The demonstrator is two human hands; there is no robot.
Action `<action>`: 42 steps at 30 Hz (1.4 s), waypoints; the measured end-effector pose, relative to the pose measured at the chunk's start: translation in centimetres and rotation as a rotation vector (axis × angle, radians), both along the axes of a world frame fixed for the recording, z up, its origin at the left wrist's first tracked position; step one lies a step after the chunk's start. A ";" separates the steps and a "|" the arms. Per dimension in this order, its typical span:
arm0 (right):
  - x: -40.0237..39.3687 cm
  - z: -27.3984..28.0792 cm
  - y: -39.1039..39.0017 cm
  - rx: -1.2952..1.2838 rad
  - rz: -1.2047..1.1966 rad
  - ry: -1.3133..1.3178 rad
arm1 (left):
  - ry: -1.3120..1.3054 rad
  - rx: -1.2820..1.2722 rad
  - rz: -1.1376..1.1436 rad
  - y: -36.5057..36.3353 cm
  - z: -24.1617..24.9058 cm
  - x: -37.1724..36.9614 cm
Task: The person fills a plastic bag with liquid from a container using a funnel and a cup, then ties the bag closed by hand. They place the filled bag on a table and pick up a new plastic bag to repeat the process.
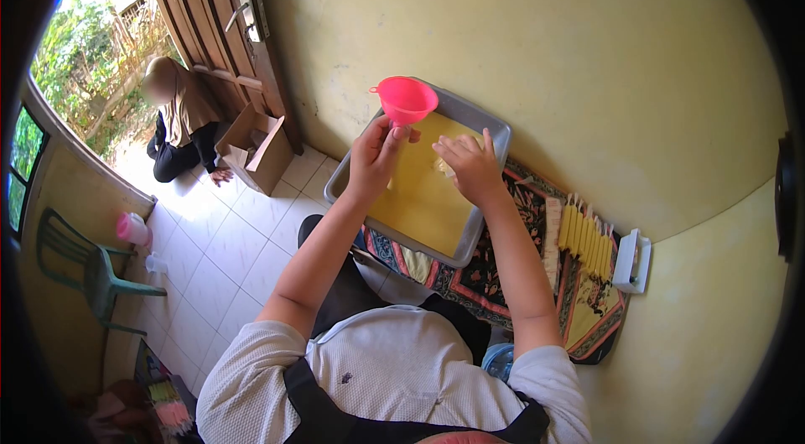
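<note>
Nearest us, our left hand (375, 155) pinches the stem of a pink funnel (406, 99) above a grey tray (496, 135) of yellow liquid; our right hand (471, 166) curls its fingers on something pale (too small to make out). The tray rests on a patterned mat (511, 276) beside a row of filled yellow packets (586, 240) and a white sealer (631, 260). Farther off, another person (180, 121) crouches by a cardboard box (256, 146) on the tiled floor (218, 251).

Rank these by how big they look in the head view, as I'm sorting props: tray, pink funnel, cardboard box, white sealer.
1. Tray, clearly largest.
2. Cardboard box, though it sits farther away, so its true size is unsure.
3. Pink funnel, held in the left hand.
4. White sealer, close to the funnel.
</note>
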State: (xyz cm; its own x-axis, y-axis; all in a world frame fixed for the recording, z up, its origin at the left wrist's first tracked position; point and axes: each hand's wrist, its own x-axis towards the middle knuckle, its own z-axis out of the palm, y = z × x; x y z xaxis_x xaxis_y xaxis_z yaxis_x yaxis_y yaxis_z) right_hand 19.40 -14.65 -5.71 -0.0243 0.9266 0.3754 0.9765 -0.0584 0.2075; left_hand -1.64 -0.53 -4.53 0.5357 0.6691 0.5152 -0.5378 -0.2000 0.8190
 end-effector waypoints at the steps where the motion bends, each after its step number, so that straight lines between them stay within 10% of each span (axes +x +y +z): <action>1: 0.1 -0.1 0.1 0.032 0.011 -0.039 | -0.001 0.000 0.004 0.0 0.0 0.0; 34: 0.2 2.9 -1.9 0.078 0.019 0.168 | -0.033 -0.005 0.036 0.3 -0.6 0.3; 42: 3.4 0.6 -4.9 0.854 -0.008 1.356 | -0.024 0.013 0.047 0.0 -0.2 0.0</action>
